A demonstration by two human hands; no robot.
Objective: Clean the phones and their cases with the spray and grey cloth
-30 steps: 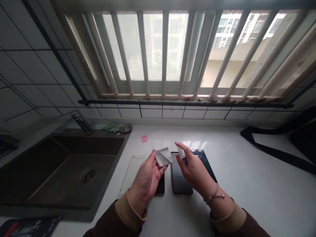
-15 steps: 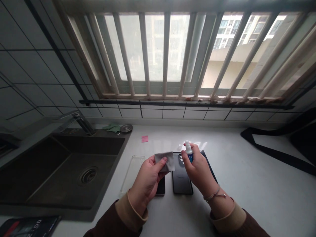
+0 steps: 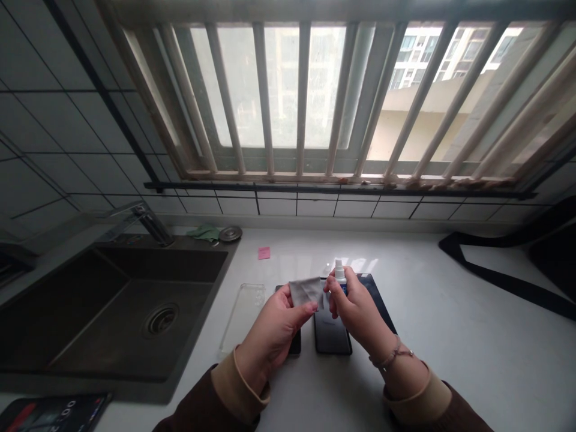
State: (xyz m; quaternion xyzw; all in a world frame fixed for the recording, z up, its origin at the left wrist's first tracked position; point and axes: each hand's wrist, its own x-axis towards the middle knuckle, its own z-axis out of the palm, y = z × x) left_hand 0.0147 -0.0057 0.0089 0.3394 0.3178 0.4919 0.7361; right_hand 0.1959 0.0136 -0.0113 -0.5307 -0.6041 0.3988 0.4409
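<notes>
A folded grey cloth (image 3: pixel 306 292) is pinched in my left hand (image 3: pixel 276 321), thumb on top. My right hand (image 3: pixel 357 309) grips a small spray bottle (image 3: pixel 339 271) with a white top and a blue label, upright beside the cloth's right edge. Beneath the hands lies a dark phone (image 3: pixel 332 336), back up. Another dark phone (image 3: pixel 296 343) is mostly covered by my left hand. A larger dark tablet-like slab (image 3: pixel 375 294) sits partly behind my right hand. To the left is a clear phone case (image 3: pixel 240 312).
On the left is a dark sink (image 3: pixel 189 366) with a faucet (image 3: pixel 153 223). A green cloth (image 3: pixel 204 233) and a metal drain strainer (image 3: pixel 230 234) rest at its back edge. A pink sticky note (image 3: pixel 263 253) lies on the white counter (image 3: pixel 450 336). A black strap (image 3: pixel 504 282) lies at right.
My left hand has moved slightly right with the cloth, closer to the bottle. My right hand has shifted a little left, its fingers now nearer the cloth's edge.
</notes>
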